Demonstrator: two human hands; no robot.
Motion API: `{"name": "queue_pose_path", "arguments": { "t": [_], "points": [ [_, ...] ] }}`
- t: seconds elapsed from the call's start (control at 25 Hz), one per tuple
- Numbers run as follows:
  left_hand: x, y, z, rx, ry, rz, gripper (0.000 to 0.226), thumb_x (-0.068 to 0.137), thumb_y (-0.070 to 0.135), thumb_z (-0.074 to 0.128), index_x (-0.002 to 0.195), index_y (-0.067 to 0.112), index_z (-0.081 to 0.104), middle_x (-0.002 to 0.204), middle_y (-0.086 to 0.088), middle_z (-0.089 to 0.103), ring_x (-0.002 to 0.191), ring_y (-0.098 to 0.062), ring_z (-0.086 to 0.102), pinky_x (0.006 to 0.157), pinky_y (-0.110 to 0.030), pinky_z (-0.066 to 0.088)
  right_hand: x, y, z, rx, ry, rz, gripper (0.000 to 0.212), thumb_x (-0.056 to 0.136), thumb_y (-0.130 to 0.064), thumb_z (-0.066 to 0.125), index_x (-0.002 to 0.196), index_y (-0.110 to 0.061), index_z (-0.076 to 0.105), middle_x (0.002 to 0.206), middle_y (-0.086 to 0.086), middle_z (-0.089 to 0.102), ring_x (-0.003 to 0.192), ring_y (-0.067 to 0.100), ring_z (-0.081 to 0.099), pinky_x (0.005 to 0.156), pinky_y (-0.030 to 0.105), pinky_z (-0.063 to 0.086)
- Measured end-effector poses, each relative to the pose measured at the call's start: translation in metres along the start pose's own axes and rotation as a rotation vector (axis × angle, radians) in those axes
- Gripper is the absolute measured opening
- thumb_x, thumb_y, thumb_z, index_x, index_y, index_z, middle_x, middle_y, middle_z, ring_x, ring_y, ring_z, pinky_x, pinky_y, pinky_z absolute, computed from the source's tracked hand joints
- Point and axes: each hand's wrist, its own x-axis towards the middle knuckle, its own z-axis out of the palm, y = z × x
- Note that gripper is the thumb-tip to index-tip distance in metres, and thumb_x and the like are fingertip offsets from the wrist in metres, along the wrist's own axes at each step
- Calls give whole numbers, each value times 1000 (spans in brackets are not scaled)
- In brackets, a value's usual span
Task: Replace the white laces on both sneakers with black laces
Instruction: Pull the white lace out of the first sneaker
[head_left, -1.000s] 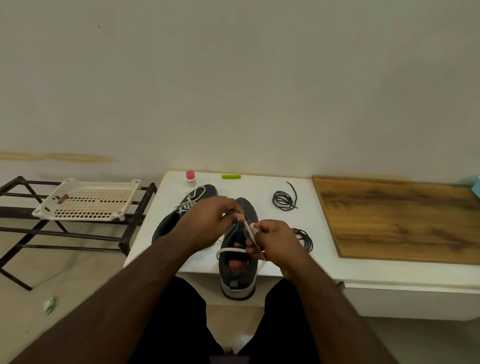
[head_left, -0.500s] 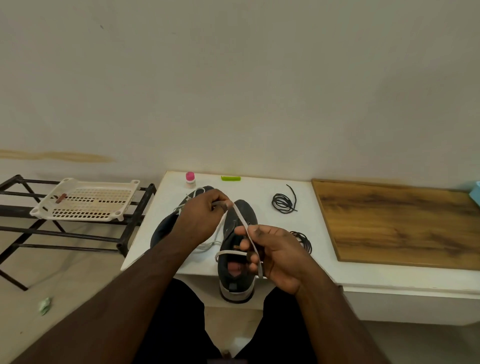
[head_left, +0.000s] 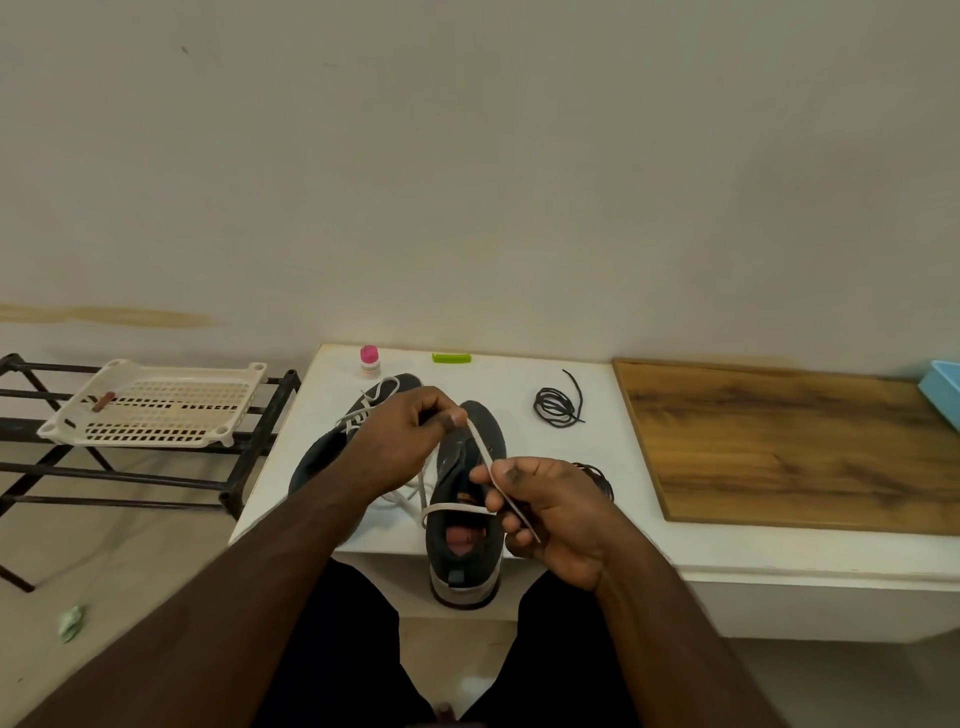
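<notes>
Your left hand and right hand both pinch the white lace, mostly pulled from the near sneaker. The far sneaker beside it remains white-laced; the black laces lie unused on the worktop.

Left hand covers middle of far sneaker, beside near sneaker. Right hand hides most of black lace coil right of near sneaker. Blue tray cut by right edge. Bottle label unreadable.
</notes>
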Motion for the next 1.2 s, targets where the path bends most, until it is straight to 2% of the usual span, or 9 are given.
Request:
{"name": "queue_pose_path", "arguments": {
  "t": [0.12,0.24,0.48,0.64,0.72,0.8,0.88,1.0,1.2],
  "points": [
    [-4,6,8,-216,-230,26,25,99,48,52,108,34,71,103,14,71,98,1,64,88,-28,49,-3,-4,7,204,-86,-84,22,92,-23,65,99,-5,75,78,6,61,55,8,47,42,15,35],
    [-12,9,20,-485,-327,-31,32,95,53,56,95,24,70,81,-8,62,71,-17,60,69,-40,47,-1,-17,15,515,-93,-167,26,89,-22,64,106,-3,69,80,6,61,57,7,52,43,15,40],
    [-18,10,27,-234,-306,-8,24,99,40,56,88,21,67,67,5,57,64,-14,52,67,-43,45,10,-19,23,557,121,-434,25,88,-19,65,111,-9,69,97,8,75,88,19,74,71,26,60],
    [-21,14,22,115,-334,40,17,98,37,57,85,35,68,83,13,68,81,-4,64,78,-34,53,27,-4,8,-308,663,-694,13,99,-21,63,109,-23,71,101,-16,74,101,-8,66,91,14,53],
    [-20,17,15,164,-328,87,14,95,37,61,84,35,69,83,18,68,82,0,63,73,-27,49,32,8,0,-781,710,-629,17,102,-26,59,113,-23,72,97,-26,64,87,-16,59,77,4,46],
    [-16,18,7,155,-285,126,10,92,34,66,83,36,70,84,21,67,84,3,61,71,-23,46,34,15,-7,-955,618,-465,18,104,-27,55,106,-20,72,88,-18,65,75,-2,60,68,12,45],
    [-9,14,3,143,-199,149,11,90,29,67,82,36,71,86,21,66,86,2,60,73,-24,46,30,14,-7,-702,402,-269,22,105,-21,51,101,-14,71,80,-5,71,68,10,67,68,32,59],
    [-1,8,5,12,-75,103,17,91,23,66,81,35,71,86,22,69,85,2,63,74,-25,47,16,4,0,-116,77,-68,28,106,-15,44,107,-7,71,81,7,72,65,16,66,62,32,58],
    [-14,4,24,-147,-127,39,21,93,23,59,87,39,71,83,8,73,77,-6,67,74,-29,53,8,-7,17,458,-52,-197,24,98,-19,56,105,-5,75,91,12,72,79,21,70,72,33,60]
  ]
}}
